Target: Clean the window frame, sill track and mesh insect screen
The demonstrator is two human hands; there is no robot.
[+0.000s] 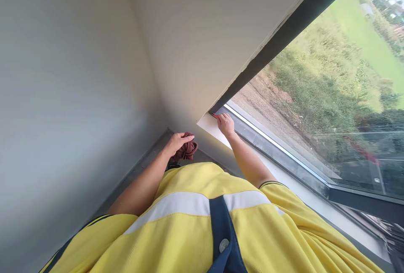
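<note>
The left hand [177,141] clutches a bunched dark-red rag [187,151] near the wall; the right hand [226,124] pinches a small red tool [215,116] into the window-frame corner [217,108] — scraping seems under way, wiping not yet begun.

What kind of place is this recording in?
Probably a bare, newly finished room: plain white walls, a large dark-framed window over open ground. The left hand holds a red rag; the right hand works at the sill corner.
</note>
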